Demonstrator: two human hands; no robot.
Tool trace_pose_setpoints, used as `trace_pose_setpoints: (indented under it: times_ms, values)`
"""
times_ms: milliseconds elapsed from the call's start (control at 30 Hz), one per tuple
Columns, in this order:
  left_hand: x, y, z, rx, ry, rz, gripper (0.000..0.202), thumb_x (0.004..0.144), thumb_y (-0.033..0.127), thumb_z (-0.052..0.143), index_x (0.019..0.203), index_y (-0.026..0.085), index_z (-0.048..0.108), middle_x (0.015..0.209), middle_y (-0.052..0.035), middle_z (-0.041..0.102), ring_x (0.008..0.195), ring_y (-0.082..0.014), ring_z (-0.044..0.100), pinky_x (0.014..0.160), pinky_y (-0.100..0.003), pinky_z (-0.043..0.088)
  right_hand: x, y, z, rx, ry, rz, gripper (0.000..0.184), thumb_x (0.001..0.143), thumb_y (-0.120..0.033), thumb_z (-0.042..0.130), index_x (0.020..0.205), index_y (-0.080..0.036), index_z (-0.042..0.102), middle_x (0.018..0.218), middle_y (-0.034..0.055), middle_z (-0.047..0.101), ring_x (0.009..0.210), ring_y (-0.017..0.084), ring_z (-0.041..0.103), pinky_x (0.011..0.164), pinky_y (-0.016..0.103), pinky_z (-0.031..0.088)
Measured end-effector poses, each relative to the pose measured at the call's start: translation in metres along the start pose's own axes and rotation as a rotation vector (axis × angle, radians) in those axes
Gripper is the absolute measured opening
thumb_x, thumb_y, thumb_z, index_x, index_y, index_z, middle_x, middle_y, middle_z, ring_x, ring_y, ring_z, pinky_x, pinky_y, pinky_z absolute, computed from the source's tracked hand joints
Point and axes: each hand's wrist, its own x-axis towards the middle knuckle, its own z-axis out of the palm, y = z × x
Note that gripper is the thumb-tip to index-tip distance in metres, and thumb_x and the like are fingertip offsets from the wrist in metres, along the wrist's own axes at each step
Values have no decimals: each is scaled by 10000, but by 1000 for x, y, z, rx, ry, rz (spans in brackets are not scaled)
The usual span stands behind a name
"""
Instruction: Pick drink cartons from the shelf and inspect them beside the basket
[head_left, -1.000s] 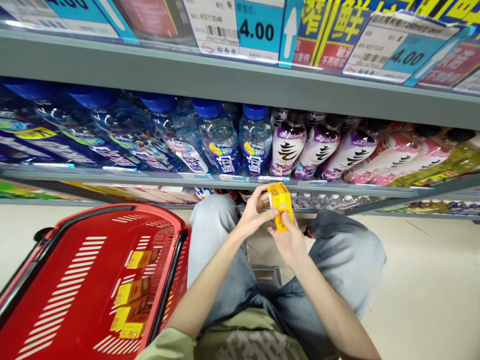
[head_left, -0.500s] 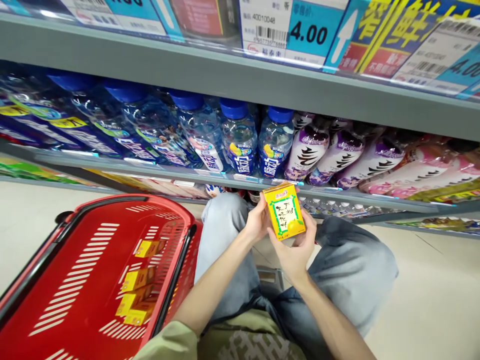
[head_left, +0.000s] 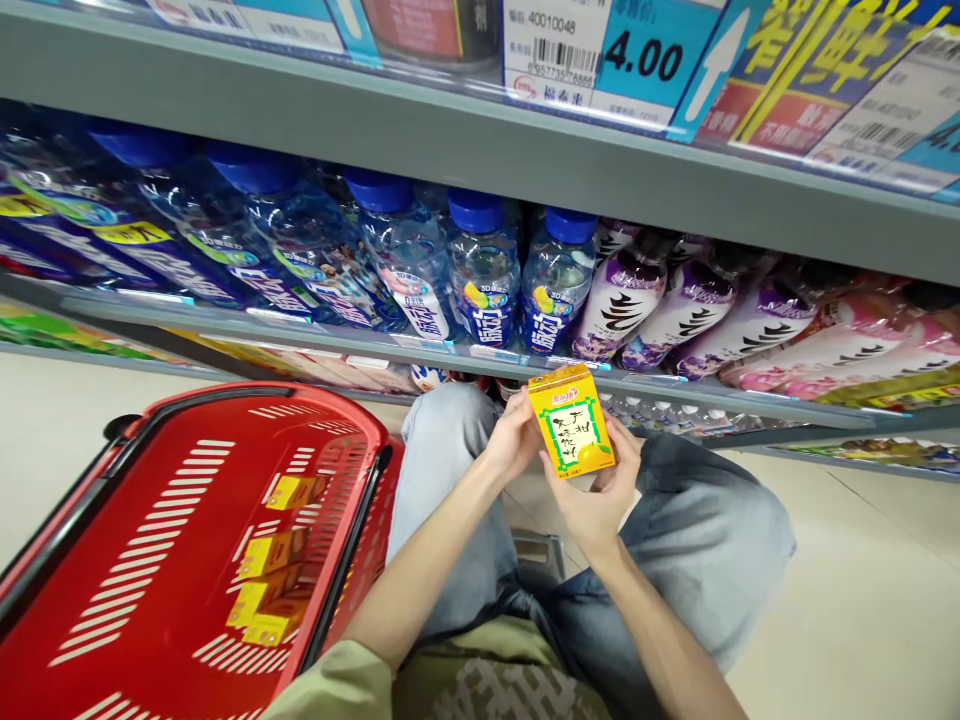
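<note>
**A:** Well, big shelf [head_left: 480, 150] of bottles [head_left: 480, 275] across the far side, red basket [head_left: 187, 560] near left.

**B:** And mid-scene, left hand [head_left: 514, 437] and right hand [head_left: 598, 505], fingers [head_left: 627, 452] pinching the yellow carton [head_left: 571, 432] by its sides, just below the shelf edge. Best grip, I'd say: thumbs off the print.

Straight above the left grip [head_left: 516, 437] and right grip [head_left: 598, 500], a shelf-edge price tag [head_left: 607, 50] reads "40010048" and "4.00". Blue-capped bottles [head_left: 484, 285] just above them show "3D". The yellow carton [head_left: 571, 432] they hold bears unclear characters.
</note>
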Motion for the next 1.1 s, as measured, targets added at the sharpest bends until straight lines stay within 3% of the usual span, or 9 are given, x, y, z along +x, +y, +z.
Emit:
trace_pose_setpoints:
  times_ms: [333, 467, 700, 933, 1100]
  values:
    - [-1, 2, 4, -19, -48, 13, 616, 510, 636, 967, 910, 213, 769, 1091, -55, 808, 1052, -340, 742, 929, -458, 590, 1, 0, -2, -13, -22, 20, 772, 766, -264, 885, 1435, -260, 499, 1317, 139, 585, 1254, 311, 614, 1037, 547, 583]
    - [-2, 2, 3, -17, -44, 22, 562, 522, 616, 958, 844, 206, 746, 1080, -58, 808, 1070, -350, 737, 945, -474, 587, 2, 0, -2, -35, -30, 10, 742, 788, -276, 860, 1431, -263, 490, 1321, 141, 585, 1250, 314, 619, 1034, 557, 583]
    - [-1, -1, -1, 4, -36, 12, 578, 563, 620, 931, 931, 209, 759, 967, -57, 805, 1027, -351, 747, 934, -489, 591, 2, 0, -2, 22, -29, 27, 768, 762, -215, 871, 1434, -271, 504, 1340, 134, 584, 1271, 298, 608, 1070, 535, 565]
    - [-2, 2, 2, 16, -79, 24, 591, 587, 699, 905, 851, 189, 763, 1161, -89, 791, 1091, -357, 729, 908, -449, 587, 5, -2, -7, 18, -57, 81, 793, 744, -372, 910, 1421, -236, 522, 1259, 133, 617, 1188, 311, 650, 1024, 535, 582]
    - [-2, 4, 2, 61, -118, 22, 587, 607, 701, 892, 899, 202, 794, 947, -84, 801, 1049, -362, 739, 880, -447, 583, 10, -2, -12, 160, -64, 200, 765, 737, -368, 915, 1406, -226, 572, 1275, 133, 672, 1188, 301, 681, 996, 468, 599]
